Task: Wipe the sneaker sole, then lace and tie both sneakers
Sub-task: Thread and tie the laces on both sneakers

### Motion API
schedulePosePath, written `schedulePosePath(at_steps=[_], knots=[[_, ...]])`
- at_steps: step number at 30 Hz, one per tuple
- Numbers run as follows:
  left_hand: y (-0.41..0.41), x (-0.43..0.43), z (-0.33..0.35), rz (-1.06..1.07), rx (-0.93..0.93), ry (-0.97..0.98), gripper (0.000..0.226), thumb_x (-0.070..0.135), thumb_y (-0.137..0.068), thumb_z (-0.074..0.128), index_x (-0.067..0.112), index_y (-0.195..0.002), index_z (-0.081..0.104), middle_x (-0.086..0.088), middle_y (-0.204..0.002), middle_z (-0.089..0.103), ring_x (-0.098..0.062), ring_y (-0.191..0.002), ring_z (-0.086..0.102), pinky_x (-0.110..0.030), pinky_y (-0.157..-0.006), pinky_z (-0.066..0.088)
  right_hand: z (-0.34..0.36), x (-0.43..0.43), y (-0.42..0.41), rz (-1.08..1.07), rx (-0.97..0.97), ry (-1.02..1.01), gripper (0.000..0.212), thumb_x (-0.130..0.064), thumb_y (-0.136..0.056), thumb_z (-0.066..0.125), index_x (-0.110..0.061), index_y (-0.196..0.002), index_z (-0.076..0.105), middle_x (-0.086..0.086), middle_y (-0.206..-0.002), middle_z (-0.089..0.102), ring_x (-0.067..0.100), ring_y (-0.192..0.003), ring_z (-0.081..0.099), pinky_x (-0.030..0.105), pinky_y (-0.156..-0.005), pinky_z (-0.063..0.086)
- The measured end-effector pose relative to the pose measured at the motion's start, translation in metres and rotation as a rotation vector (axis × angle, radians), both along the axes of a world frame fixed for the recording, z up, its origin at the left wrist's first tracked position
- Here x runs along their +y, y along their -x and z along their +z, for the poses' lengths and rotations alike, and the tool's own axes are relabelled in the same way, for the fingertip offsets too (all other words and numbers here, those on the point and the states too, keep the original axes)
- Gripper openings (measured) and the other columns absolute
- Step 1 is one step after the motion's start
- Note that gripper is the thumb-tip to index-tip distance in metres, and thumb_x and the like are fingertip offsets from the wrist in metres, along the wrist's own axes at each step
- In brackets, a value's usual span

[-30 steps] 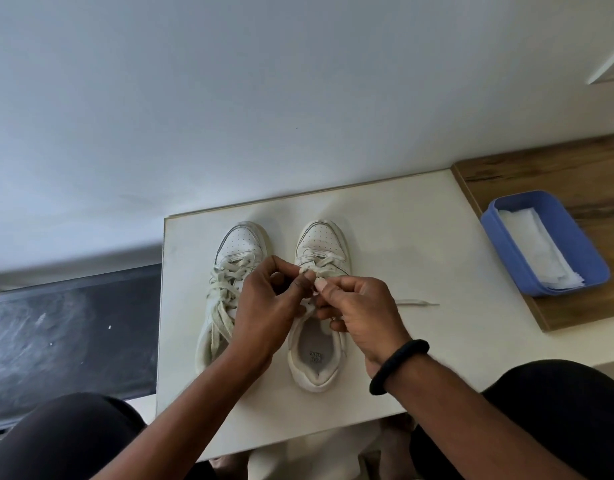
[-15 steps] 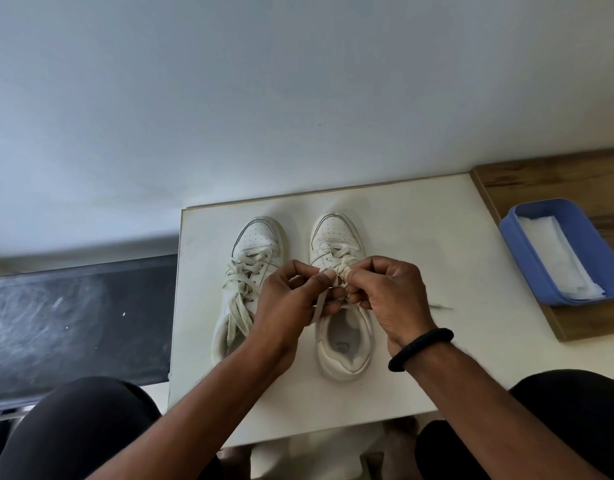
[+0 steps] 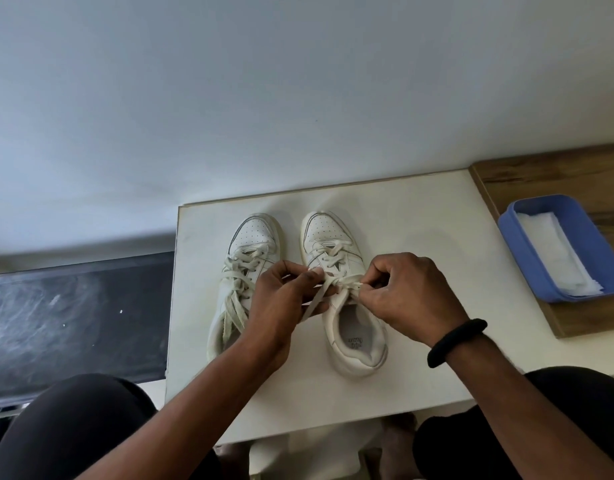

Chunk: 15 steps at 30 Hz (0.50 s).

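Note:
Two white sneakers stand side by side on the white table, toes pointing away from me. The left sneaker is laced, its lace ends lying loose over its side. Above the tongue of the right sneaker, both hands work the lace. My left hand pinches one strand, which trails down across its palm. My right hand, with a black band on its wrist, pinches the other strand at the crossing. The sneaker's upper eyelets are hidden by my fingers.
A blue tray holding white wipes sits on a wooden board at the right. A dark surface lies left of the table. A pale wall rises behind. My knees are at the table's near edge.
My hands have drawn slightly apart over the right sneaker, stretching the lace between them. The loose lace end that lay on the table to the right is out of sight now.

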<state>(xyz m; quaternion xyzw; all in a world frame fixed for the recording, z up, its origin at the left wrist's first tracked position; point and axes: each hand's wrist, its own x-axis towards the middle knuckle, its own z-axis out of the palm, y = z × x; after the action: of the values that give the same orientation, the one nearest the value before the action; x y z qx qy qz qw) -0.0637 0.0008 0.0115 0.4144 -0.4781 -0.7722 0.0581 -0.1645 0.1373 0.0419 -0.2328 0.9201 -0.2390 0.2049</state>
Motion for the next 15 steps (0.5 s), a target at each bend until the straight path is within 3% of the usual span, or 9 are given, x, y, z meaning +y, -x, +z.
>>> schedulePosePath(at_steps=[6, 11, 15], knots=[[0.000, 0.002, -0.003, -0.022, 0.000, 0.042, 0.012, 0.006, -0.097, 0.068, 0.005, -0.089, 0.059, -0.012, -0.090, 0.079, -0.026, -0.085, 0.080, -0.035, -0.071, 0.064, 0.003, 0.007, 0.012, -0.073, -0.166, 0.093, 0.013, -0.017, -0.081, 0.072, -0.021, -0.069, 0.072, -0.012, -0.067, 0.070, 0.004, -0.065, 0.064, 0.020, -0.060, 0.049], [-0.001, 0.002, -0.004, -0.030, 0.005, 0.057, 0.011, 0.007, -0.097, 0.069, 0.003, -0.092, 0.060, -0.017, -0.095, 0.078, -0.025, -0.088, 0.080, -0.031, -0.067, 0.063, 0.003, 0.009, 0.017, -0.348, -0.712, 0.443, 0.006, -0.006, -0.084, 0.070, -0.010, -0.081, 0.074, 0.002, -0.069, 0.063, 0.014, -0.065, 0.060, 0.031, -0.071, 0.051], [-0.002, 0.002, -0.004, -0.039, 0.006, 0.080, 0.010, 0.007, -0.097, 0.069, 0.002, -0.094, 0.060, -0.018, -0.096, 0.078, -0.025, -0.088, 0.080, -0.032, -0.068, 0.064, -0.003, 0.007, 0.015, -0.549, -1.144, 0.610, 0.007, -0.010, -0.085, 0.060, -0.012, -0.083, 0.066, 0.002, -0.069, 0.055, 0.017, -0.061, 0.058, 0.034, -0.067, 0.049]])
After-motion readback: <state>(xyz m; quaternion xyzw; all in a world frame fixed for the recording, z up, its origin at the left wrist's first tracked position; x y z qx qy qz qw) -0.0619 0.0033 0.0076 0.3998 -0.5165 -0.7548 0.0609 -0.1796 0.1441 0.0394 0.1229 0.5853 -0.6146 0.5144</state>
